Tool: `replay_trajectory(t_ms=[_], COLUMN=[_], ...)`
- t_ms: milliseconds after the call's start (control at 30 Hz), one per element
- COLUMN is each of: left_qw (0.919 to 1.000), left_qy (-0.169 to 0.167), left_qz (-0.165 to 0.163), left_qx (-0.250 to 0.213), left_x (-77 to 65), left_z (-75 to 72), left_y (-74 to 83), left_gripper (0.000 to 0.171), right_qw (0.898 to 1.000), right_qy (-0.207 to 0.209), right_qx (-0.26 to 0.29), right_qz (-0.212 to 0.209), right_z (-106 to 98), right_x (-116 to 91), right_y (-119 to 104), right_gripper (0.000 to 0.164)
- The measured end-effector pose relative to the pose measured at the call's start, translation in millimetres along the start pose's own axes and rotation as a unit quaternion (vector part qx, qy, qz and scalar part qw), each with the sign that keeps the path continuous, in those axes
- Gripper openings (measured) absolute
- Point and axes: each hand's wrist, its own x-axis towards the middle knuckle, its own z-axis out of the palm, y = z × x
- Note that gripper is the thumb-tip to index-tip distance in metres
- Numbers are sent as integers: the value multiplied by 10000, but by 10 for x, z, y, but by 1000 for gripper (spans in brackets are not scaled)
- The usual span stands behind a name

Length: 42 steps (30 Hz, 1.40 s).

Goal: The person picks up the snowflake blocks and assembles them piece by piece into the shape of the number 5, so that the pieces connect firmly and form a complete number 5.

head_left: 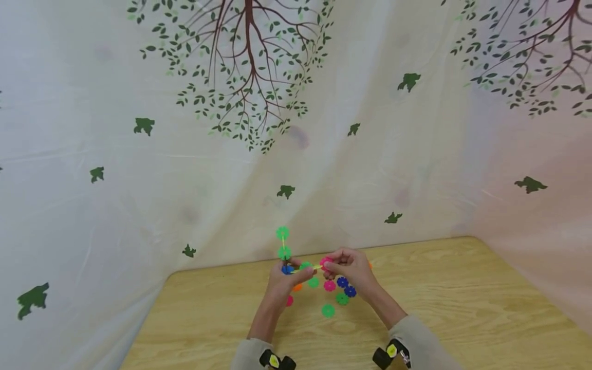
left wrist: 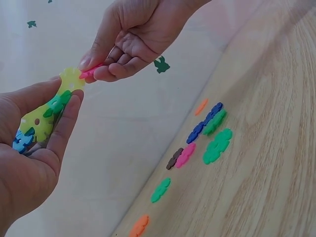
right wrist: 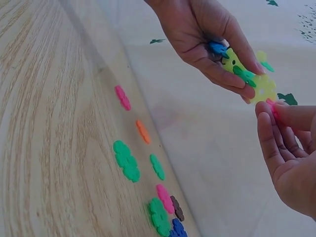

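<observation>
My left hand (head_left: pixel 279 283) grips a chain of interlocking flower-shaped plastic discs between thumb and fingers. Yellow discs (left wrist: pixel 73 80), a green disc (left wrist: pixel 58 102) and a blue disc (left wrist: pixel 22 142) make up part of it. In the head view, more green discs (head_left: pixel 282 233) rise from the chain above the hand. My right hand (head_left: pixel 355 271) pinches a pink disc (left wrist: pixel 90 73) by its edge. That pink disc meets the rim of the end yellow disc (right wrist: pixel 264 90); whether their slots are engaged I cannot tell. Both hands are raised off the table.
Loose discs lie on the wooden table (head_left: pixel 208 313) below the hands: green (head_left: pixel 328 311), dark blue (head_left: pixel 350 291), pink (head_left: pixel 329 285), orange (left wrist: pixel 139 226) and brown (left wrist: pixel 174 159). Behind the table's far edge hangs a pale curtain (head_left: pixel 231 205) printed with leaves and branches.
</observation>
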Motion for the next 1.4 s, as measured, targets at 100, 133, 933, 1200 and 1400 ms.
replay_trajectory(t_ms=[100, 133, 933, 1200, 1400], left_qw=[10000, 10000, 9998, 9984, 9976], left_qy=[48, 65, -138, -441, -678], left_qz=[11, 8, 5, -70, -119], left_qx=[-46, -49, 129, 359, 110], left_x=[-10, -10, 24, 20, 14], left_z=[4, 6, -89, -159, -182], left_y=[-14, -19, 12, 22, 51], left_gripper=[46, 47, 48, 39, 37], right_qw=[9999, 9999, 9994, 9892, 9809], right_qy=[73, 105, -191, -841, -1381], right_qx=[22, 28, -188, -931, -1151], right_qz=[80, 101, 229, 757, 741], right_z=[17, 22, 31, -122, -183], right_x=[-4, -5, 11, 13, 21], right_y=[-3, -4, -44, -92, -97], right_gripper=[28, 28, 29, 29, 26])
